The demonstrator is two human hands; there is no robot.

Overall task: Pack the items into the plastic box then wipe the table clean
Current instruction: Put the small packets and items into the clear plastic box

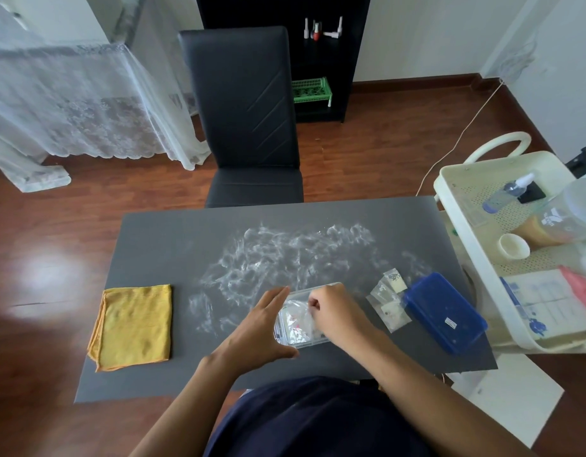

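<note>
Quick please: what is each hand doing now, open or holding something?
Left hand: open, fingers straight against the side of the clear box.
Right hand: pinching a small plastic bag over the box.

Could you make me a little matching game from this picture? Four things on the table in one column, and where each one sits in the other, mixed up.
Things:
1. yellow cloth
2. blue lid
3. clear box
4. small packets

Places:
A. between the two hands, near the table's front edge
B. far right of the table, next to the white cart
C. left side of the table, folded flat
D. lying loose between the clear box and the blue lid

Pairs: 1-C, 2-B, 3-A, 4-D
</note>
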